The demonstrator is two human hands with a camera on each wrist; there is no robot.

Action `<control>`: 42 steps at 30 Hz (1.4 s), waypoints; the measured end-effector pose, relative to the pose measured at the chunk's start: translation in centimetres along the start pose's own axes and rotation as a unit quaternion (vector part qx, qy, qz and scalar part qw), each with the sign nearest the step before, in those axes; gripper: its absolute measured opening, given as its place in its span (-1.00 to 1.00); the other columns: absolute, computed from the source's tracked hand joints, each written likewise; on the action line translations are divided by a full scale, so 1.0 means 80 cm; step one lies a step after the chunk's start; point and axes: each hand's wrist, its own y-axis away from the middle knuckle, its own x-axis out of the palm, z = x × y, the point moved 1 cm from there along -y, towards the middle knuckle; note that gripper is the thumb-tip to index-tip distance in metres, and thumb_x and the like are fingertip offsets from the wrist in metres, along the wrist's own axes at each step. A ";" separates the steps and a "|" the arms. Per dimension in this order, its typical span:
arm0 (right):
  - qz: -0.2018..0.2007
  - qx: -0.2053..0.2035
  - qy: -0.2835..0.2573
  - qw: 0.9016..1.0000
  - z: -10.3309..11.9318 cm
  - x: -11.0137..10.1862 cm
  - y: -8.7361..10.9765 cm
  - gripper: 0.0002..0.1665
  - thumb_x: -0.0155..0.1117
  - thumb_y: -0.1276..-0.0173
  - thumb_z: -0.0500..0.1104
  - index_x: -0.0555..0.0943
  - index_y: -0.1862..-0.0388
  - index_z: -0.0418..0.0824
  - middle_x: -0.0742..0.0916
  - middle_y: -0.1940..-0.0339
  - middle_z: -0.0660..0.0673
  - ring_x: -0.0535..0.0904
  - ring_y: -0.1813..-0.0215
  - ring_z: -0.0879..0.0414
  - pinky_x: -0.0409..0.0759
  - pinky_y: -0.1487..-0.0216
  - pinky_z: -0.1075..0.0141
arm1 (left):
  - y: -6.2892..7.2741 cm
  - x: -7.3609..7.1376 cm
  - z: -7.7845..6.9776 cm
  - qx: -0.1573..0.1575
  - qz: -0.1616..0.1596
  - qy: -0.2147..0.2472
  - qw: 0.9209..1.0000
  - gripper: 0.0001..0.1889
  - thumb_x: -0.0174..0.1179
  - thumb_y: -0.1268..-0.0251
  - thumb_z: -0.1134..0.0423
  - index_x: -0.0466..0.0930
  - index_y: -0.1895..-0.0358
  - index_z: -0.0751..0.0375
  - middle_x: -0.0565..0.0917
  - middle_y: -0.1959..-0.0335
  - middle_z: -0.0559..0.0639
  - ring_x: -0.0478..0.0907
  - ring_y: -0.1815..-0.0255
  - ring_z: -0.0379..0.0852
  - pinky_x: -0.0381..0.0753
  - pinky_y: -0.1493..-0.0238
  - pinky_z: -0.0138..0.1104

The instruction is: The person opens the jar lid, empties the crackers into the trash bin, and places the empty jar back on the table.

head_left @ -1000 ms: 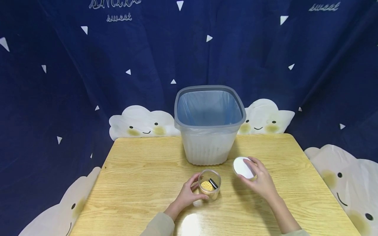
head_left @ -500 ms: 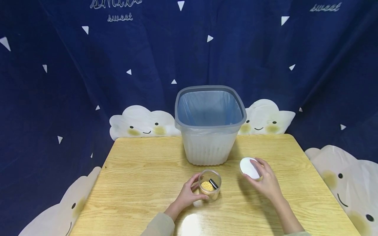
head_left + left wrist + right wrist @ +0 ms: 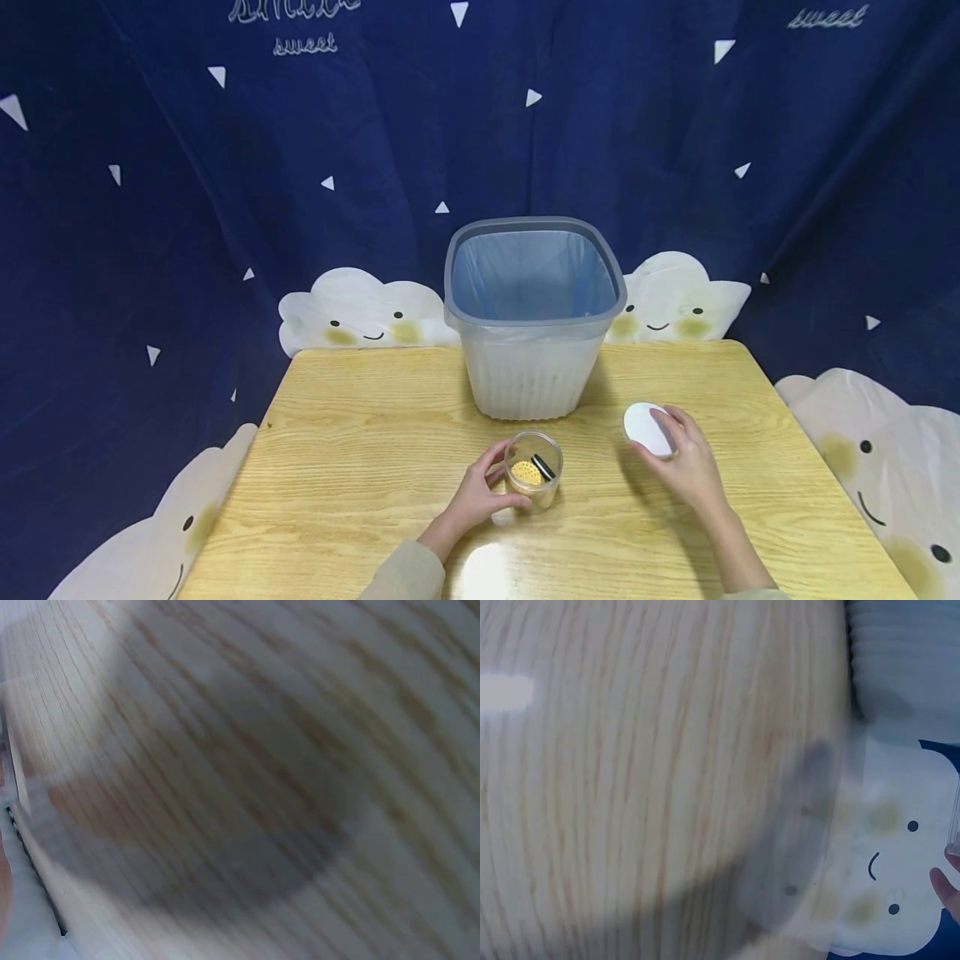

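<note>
One L hand (image 3: 472, 497) gripping jar (image 3: 542, 500), R hand (image 3: 692, 468) pinching white lid (image 3: 643, 429), tbl (image 3: 600, 521) btwn, bin (image 3: 529, 371) nr its far edge

The waste bin (image 3: 521, 375) looks like ribbed, translucent plastic, its liner (image 3: 534, 275) thin, wrinkled film. In front of it, the clear jar (image 3: 545, 497) is smooth and shiny, the round lid (image 3: 647, 428) smooth white, the tabletop (image 3: 360, 417) glossy wood-grain; behind it, the curtain (image 3: 375, 125) is creased matt cloth.
</note>
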 end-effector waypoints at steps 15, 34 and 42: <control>-0.006 0.024 0.016 1.000 -0.019 0.007 0.011 -0.31 0.53 0.22 -0.12 0.54 0.05 -0.35 0.51 0.02 -0.45 0.42 0.01 -0.38 0.41 0.09 -0.27 | 0.000 0.001 -0.001 -0.001 0.001 0.006 1.000 -0.13 0.44 0.18 0.37 0.17 -0.29 0.39 0.32 -0.21 0.37 0.24 -0.26 0.26 0.34 -0.24 -0.11; 0.018 0.059 0.040 0.997 -0.048 0.017 0.034 -0.30 0.48 0.10 -0.05 0.51 -0.01 -0.36 0.48 -0.02 -0.46 0.40 0.00 -0.43 0.41 0.16 -0.35 | -0.001 0.000 0.001 0.004 0.003 0.009 1.000 -0.14 0.44 0.17 0.38 0.17 -0.29 0.39 0.31 -0.21 0.39 0.23 -0.26 0.27 0.34 -0.24 -0.12; 0.022 0.074 0.056 0.995 -0.052 0.020 0.040 -0.30 0.47 0.07 -0.03 0.50 -0.02 -0.35 0.47 -0.04 -0.48 0.37 -0.03 -0.43 0.35 0.14 -0.38 | -0.001 -0.001 0.002 0.000 0.005 0.012 1.000 -0.13 0.44 0.18 0.37 0.17 -0.29 0.38 0.31 -0.22 0.37 0.23 -0.27 0.25 0.32 -0.25 -0.11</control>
